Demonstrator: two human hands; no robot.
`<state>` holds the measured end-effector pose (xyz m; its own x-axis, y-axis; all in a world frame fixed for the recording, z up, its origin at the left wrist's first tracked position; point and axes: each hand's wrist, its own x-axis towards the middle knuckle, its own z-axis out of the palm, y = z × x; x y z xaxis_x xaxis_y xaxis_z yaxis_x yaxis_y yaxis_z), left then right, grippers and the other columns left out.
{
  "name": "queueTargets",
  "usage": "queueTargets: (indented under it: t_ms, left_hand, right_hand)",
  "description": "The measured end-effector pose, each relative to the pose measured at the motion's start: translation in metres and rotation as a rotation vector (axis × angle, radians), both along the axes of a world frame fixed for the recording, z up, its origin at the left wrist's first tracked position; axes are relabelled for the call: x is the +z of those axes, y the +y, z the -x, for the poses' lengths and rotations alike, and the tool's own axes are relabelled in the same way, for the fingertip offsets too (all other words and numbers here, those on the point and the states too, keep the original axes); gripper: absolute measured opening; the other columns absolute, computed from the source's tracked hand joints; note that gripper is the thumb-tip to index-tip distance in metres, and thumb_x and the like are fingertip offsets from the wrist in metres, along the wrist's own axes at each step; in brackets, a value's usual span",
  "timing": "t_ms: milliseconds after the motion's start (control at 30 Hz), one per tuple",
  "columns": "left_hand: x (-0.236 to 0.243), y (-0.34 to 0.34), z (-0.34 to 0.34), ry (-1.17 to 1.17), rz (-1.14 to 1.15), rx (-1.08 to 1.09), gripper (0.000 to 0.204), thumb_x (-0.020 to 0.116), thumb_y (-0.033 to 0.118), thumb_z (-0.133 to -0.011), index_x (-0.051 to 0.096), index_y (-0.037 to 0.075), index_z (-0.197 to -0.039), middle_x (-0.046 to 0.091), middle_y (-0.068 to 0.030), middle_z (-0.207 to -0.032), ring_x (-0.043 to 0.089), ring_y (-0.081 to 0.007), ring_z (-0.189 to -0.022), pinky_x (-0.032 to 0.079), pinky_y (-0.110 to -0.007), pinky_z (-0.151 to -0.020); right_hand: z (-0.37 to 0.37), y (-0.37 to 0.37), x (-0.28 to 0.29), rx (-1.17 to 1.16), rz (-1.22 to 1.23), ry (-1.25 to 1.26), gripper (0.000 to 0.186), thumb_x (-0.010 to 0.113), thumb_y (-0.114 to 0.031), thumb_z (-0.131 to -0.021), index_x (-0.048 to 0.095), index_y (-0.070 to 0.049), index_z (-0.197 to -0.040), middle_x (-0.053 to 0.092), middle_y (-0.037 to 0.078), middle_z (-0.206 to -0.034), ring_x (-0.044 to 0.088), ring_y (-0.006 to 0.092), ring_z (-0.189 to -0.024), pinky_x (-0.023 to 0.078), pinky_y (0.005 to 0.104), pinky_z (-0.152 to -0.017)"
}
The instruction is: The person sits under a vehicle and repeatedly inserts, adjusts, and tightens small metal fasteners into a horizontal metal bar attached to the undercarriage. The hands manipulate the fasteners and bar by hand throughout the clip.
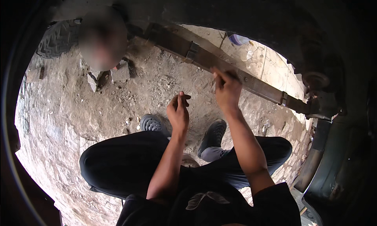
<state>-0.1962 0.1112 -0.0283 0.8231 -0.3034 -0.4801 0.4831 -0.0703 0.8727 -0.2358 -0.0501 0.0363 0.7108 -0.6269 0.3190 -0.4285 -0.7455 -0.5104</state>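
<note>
A long brown metal leaf spring (pixel 254 82) with clamps runs diagonally beneath the dark vehicle underside. My right hand (pixel 227 88) is at the spring's lower edge, index finger stretched toward it and slightly smeared, thumb apart; whether it touches is unclear. My left hand (pixel 178 110) hangs lower and to the left over the dirt, fingers loosely bent and apart, with nothing visible in them. My crossed or bent legs in dark trousers and my grey clogs (pixel 212 137) are below both hands.
A blurred head of another person (pixel 103 41) appears at upper left, beside a treaded tyre (pixel 55 39). Broken blocks (pixel 119 71) lie on the dusty ground beneath. Dark vehicle parts (pixel 330 155) frame the right side, and a pale purple object (pixel 237 39) lies beyond the spring.
</note>
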Motion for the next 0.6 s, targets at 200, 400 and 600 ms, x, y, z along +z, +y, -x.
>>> queueTargets:
  t_ms: [200, 400, 600]
  left_hand:
    - [-0.009, -0.006, 0.002, 0.059, 0.064, 0.066, 0.046, 0.054, 0.038, -0.105, 0.074, 0.0, -0.088, 0.053, 0.0006, -0.068, 0.045, -0.0084, -0.064, 0.033, -0.027, -0.059]
    - [-0.001, -0.019, -0.009, -0.071, 0.016, 0.054, 0.043, 0.057, 0.037, -0.103, 0.074, 0.001, -0.088, 0.058, -0.0019, -0.069, 0.046, -0.0092, -0.061, 0.035, -0.027, -0.057]
    - [-0.02, -0.017, 0.003, 0.101, 0.038, -0.108, 0.039, 0.058, 0.035, -0.103, 0.073, 0.0, -0.097, 0.063, -0.0026, -0.073, 0.052, -0.0101, -0.065, 0.04, -0.028, -0.062]
  right_hand:
    - [-0.042, -0.018, -0.016, 0.098, 0.133, 0.139, 0.017, 0.065, -0.011, -0.093, 0.075, -0.009, -0.107, 0.065, 0.016, -0.086, 0.065, 0.0329, -0.076, 0.052, 0.04, -0.069]
    - [0.073, 0.061, -0.042, 0.054, -0.189, 0.273, 0.019, 0.067, -0.005, -0.089, 0.077, -0.008, -0.105, 0.066, 0.016, -0.088, 0.066, 0.034, -0.079, 0.053, 0.0409, -0.071]
    - [0.124, 0.083, -0.078, -0.464, -0.794, -0.136, 0.022, 0.065, -0.017, -0.098, 0.073, -0.007, -0.116, 0.07, 0.002, -0.093, 0.059, 0.0104, -0.07, 0.048, 0.0262, -0.063]
